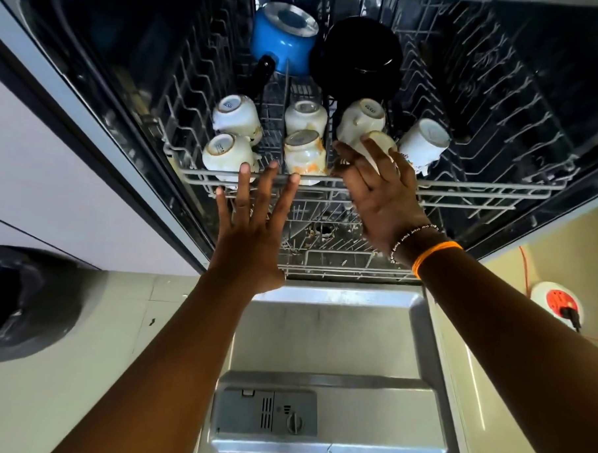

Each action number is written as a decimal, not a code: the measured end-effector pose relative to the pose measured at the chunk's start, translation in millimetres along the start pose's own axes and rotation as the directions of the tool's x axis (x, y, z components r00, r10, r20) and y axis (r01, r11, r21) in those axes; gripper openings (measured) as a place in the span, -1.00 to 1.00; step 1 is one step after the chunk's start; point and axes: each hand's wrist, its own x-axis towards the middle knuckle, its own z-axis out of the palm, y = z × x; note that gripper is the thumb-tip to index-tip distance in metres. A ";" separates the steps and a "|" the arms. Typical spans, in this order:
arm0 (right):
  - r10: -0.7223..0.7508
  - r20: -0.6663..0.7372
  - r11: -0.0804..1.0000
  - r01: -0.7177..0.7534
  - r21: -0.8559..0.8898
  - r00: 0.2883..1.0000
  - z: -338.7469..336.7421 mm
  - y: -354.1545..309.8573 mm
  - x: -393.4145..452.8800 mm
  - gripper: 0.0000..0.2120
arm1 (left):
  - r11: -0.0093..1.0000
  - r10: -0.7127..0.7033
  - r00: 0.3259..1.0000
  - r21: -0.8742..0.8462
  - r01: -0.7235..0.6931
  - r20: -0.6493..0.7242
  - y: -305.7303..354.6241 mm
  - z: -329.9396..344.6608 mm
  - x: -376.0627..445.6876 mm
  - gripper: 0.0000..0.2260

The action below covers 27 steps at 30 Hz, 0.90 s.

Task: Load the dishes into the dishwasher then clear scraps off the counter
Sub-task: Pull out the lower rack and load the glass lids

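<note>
The dishwasher's upper rack [463, 190] is pulled out and holds several white cups upside down, a blue pot [282, 37] and a black bowl [359, 57] behind them. My right hand [378, 192] grips a white cup [380, 141] at the front of the rack, between two other cups. My left hand [253, 231] is spread open with its fingertips at the rack's front rail, just below a stained cup [304, 154]. The lower rack [330, 258] shows beneath, with scraps on it.
The open dishwasher door [326, 347] lies flat below my arms, with its detergent dispenser [265, 416]. A dark bin with a bag [20, 303] stands on the left. A white and red power socket [558, 302] with an orange cable lies on the floor to the right.
</note>
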 end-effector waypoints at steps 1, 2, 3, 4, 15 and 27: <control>0.005 0.003 1.000 -0.005 0.005 1.000 -0.9 0.5 -0.4 -0.24 | 1.000 0.002 1.000 -0.006 -0.002 -0.027 0.8 -0.7 -0.5 0.22; 0.013 -0.026 1.000 -0.013 0.004 1.000 -0.9 -0.2 -1.1 -0.26 | 1.000 -0.005 0.996 -0.024 0.002 -0.088 2.9 -0.3 -3.4 0.15; 0.030 -0.074 1.000 -0.030 -0.004 0.997 0.6 -2.9 -2.9 -0.29 | 0.998 -0.023 0.986 -0.054 0.014 -0.165 5.6 2.8 -7.5 0.06; 0.059 -0.144 0.998 -0.061 -0.006 0.988 3.0 -7.6 -5.9 -0.33 | 0.996 -0.046 0.973 -0.087 0.028 -0.225 8.8 8.3 -13.0 -0.03; 0.060 0.438 0.967 -0.160 0.196 0.897 124.5 -43.5 -67.3 -0.25 | 0.989 -0.124 0.992 -0.073 0.126 0.033 2.4 97.7 -77.3 -0.17; 0.218 0.514 0.875 -0.399 0.274 0.830 155.3 -62.8 -74.1 -0.60 | 0.947 -0.165 0.932 -0.214 0.241 0.322 17.6 114.7 -108.9 -0.27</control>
